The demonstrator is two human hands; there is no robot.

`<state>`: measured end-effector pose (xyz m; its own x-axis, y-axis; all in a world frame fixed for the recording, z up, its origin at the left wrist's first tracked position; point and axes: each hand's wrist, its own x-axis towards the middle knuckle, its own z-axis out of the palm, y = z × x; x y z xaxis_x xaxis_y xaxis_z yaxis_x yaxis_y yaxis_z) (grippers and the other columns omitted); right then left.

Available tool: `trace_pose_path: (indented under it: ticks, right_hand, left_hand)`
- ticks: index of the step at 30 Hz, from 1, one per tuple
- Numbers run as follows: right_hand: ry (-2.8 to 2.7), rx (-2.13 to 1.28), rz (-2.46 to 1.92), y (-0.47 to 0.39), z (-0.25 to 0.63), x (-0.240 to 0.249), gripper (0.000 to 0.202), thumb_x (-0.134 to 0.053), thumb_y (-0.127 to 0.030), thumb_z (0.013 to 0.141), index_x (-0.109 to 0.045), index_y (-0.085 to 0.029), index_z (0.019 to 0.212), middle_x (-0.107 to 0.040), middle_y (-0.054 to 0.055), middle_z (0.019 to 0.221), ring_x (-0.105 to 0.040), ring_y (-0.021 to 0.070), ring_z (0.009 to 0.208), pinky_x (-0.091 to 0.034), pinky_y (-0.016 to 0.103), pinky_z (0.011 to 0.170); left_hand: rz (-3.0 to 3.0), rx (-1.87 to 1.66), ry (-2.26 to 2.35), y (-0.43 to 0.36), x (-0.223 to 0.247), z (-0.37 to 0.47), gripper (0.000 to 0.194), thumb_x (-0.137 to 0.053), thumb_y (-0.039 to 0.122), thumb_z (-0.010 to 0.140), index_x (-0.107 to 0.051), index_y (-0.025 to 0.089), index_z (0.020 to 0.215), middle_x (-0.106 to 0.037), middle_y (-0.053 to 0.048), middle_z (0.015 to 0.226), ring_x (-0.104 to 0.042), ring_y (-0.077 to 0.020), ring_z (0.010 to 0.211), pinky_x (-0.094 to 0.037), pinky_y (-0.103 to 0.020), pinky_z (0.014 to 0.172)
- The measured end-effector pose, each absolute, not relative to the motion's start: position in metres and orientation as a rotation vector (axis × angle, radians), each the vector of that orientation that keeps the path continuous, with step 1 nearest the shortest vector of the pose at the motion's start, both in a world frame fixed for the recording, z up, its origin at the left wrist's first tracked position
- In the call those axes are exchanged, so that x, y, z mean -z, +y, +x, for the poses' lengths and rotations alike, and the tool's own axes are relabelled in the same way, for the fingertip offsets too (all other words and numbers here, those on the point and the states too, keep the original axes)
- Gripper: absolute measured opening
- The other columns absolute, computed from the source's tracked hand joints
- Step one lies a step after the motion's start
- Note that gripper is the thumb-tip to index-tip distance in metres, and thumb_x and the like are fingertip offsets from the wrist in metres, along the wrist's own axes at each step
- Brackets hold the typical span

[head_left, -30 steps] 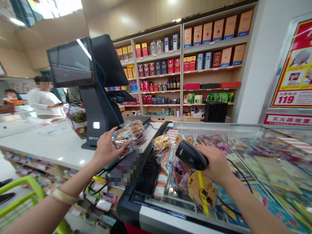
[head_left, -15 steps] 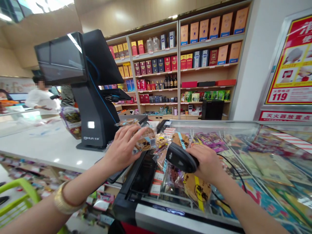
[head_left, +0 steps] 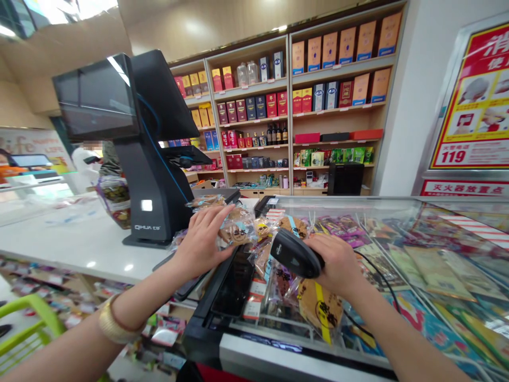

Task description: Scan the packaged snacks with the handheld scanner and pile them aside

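My right hand point(head_left: 338, 261) is wrapped round the grip of a black barcode scanner point(head_left: 296, 254), whose head points left toward the packet at my other hand. My left hand point(head_left: 204, 236), with a gold bracelet on its wrist, has its fingers and thumb closed on a clear packet of round biscuits point(head_left: 238, 229). The fingers cover part of that packet. Under and around the scanner, several more biscuit packets lie on the glass top, among them one with a yellow strip point(head_left: 320, 305) and one with a blue strip point(head_left: 293, 227).
A dark phone point(head_left: 234, 284) lies on the case edge below my left hand. The checkout terminal point(head_left: 153, 175) stands on the white counter point(head_left: 79, 233). The scanner's cable runs across the glass display case point(head_left: 397, 204). A green basket point(head_left: 29, 318) is at lower left.
The biscuit packet in my left hand has turned slightly, and its barcode no longer shows clearly. The scanner barely moved. A person in white at the back has shifted behind the terminal.
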<state>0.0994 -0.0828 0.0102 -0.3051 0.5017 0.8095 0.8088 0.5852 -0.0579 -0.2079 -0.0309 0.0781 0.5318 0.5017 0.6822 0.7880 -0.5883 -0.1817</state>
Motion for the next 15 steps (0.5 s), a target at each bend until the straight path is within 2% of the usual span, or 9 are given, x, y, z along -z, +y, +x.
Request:
trace_pose_path:
  ticks: [4, 7, 10, 15]
  right_hand:
    - [-1.897, 0.502, -1.043, -0.081, 0.105, -0.008, 0.021, -0.057, -0.022, 0.074, -0.065, -0.02, 0.093, -0.07, 0.007, 0.087, -0.062, 0.0211, 0.078, -0.042, 0.031, 0.071]
    - [-1.891, 0.526, -1.048, -0.08, 0.108, -0.008, 0.02, -0.055, -0.023, 0.073, -0.065, -0.02, 0.091, -0.07, 0.007, 0.087, -0.062, 0.0207, 0.076, -0.042, 0.031, 0.07]
    - [-1.894, 0.54, -1.047, -0.08, 0.109, -0.008, 0.02, -0.055, -0.023, 0.073, -0.064, -0.02, 0.09, -0.071, 0.008, 0.087, -0.062, 0.021, 0.076, -0.042, 0.031, 0.069]
    - [-1.909, 0.541, -1.057, -0.078, 0.112, -0.006, 0.021, -0.055, -0.022, 0.073, -0.064, -0.02, 0.092, -0.07, 0.007, 0.086, -0.063, 0.0211, 0.076, -0.042, 0.031, 0.069]
  left_hand:
    - [-2.376, 1.163, -1.335, 0.006, -0.066, -0.197, 0.082, -0.069, 0.04, 0.07, -0.034, 0.017, 0.14, -0.048, -0.015, 0.14, -0.049, -0.03, 0.126, -0.038, -0.046, 0.106]
    - [-2.4, 1.309, -1.645, 0.03, -0.056, -0.176, 0.085, -0.073, 0.039, 0.066, -0.036, 0.014, 0.139, -0.053, -0.016, 0.135, -0.054, -0.0285, 0.121, -0.043, -0.041, 0.101]
    - [-2.34, 1.208, -1.864, 0.041, -0.047, -0.151, 0.086, -0.075, 0.037, 0.064, -0.038, 0.014, 0.138, -0.058, -0.017, 0.13, -0.054, -0.0314, 0.12, -0.043, -0.042, 0.1]
    - [-2.28, 0.996, -1.861, 0.048, -0.03, -0.121, 0.087, -0.073, 0.044, 0.066, -0.038, 0.015, 0.14, -0.058, -0.018, 0.129, -0.051, -0.0361, 0.123, -0.04, -0.047, 0.101]
